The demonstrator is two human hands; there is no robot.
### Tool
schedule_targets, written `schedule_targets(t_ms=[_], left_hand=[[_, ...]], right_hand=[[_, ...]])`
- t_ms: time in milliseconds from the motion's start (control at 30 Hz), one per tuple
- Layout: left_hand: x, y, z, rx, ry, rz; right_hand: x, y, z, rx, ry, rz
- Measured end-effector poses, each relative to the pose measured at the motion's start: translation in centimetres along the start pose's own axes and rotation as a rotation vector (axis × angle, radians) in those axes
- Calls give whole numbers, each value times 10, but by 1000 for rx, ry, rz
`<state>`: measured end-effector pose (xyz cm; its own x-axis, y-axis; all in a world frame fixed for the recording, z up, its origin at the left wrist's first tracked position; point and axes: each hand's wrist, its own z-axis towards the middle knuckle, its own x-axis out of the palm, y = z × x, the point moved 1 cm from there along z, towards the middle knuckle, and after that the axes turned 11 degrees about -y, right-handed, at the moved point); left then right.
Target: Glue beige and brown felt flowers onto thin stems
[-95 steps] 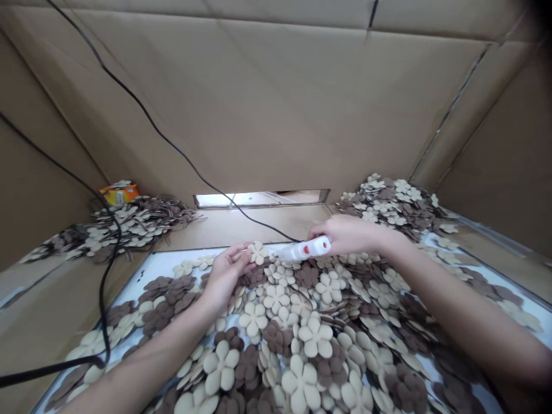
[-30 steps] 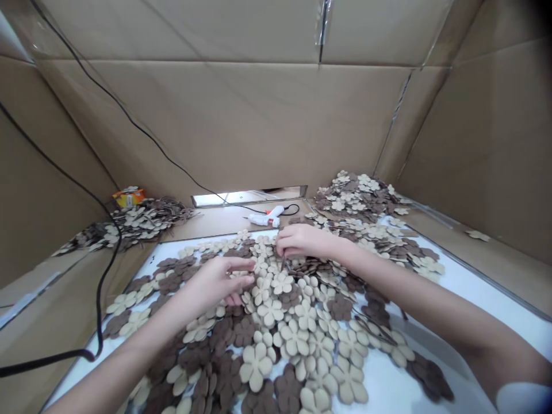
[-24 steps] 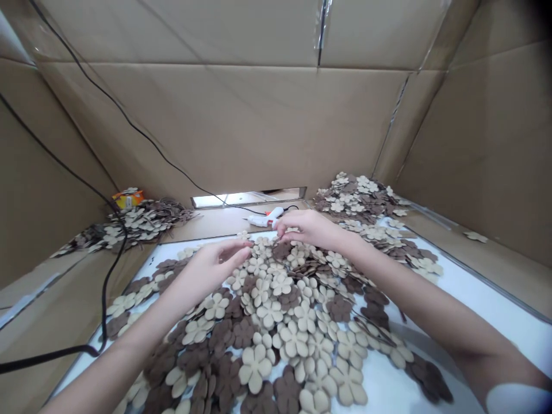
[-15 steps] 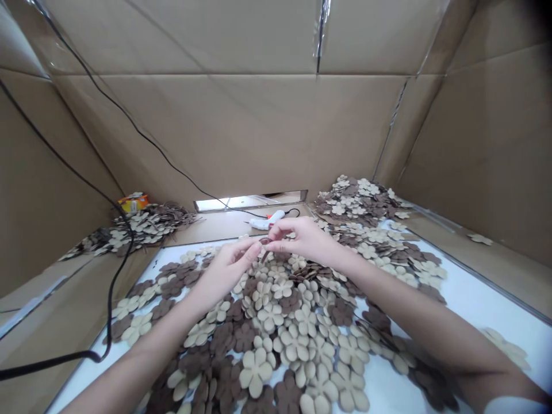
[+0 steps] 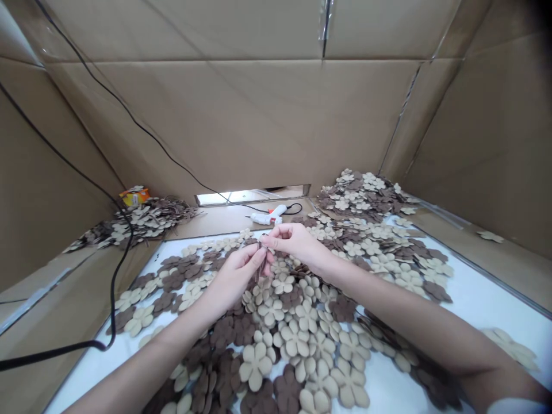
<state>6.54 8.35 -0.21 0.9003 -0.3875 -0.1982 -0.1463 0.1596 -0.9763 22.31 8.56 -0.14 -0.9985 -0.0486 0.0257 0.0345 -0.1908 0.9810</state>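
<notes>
My left hand (image 5: 245,265) is closed around a thin dark brown strip (image 5: 259,269) that hangs down between its fingers and thumb. Right beside it, my right hand (image 5: 291,241) pinches the upper end of the same strip, its fingertips close to the left thumb. Under and around both hands lie beige flower shapes (image 5: 255,366) and dark brown flower shapes (image 5: 287,391), heaped on a white board (image 5: 388,376). Just beyond the hands rests a white glue gun (image 5: 269,216) with a red part.
Cardboard walls (image 5: 215,115) enclose the work area. A black cable (image 5: 112,293) runs down the left side. Another flower pile (image 5: 366,192) lies at the back right. At the back left are flowers with brown strips (image 5: 146,219) and an orange-yellow packet (image 5: 134,197).
The brown strip now hangs lower and more upright between my hands. My left hand's fingers have curled further around it, and the view has shifted slightly.
</notes>
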Motion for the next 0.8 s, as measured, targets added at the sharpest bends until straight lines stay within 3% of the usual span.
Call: schedule_targets(t_ms=[200, 267, 367, 433, 633, 800], left_hand=[[4, 4, -1, -121, 52, -188], [4, 4, -1, -106, 62, -165], [1, 3, 0, -52, 69, -61], [0, 4, 1, -21, 84, 18], [-4, 8, 0, 39, 61, 360], [-2, -2, -11, 172, -39, 663]], right_hand=[[-4, 0, 4, 9, -76, -120], [-7, 4, 5, 52, -17, -92], [-14, 10, 5, 71, 133, -89], [-17, 13, 5, 16, 154, -189], [-16, 27, -6, -155, -12, -708], [-7, 34, -17, -232, -109, -920]])
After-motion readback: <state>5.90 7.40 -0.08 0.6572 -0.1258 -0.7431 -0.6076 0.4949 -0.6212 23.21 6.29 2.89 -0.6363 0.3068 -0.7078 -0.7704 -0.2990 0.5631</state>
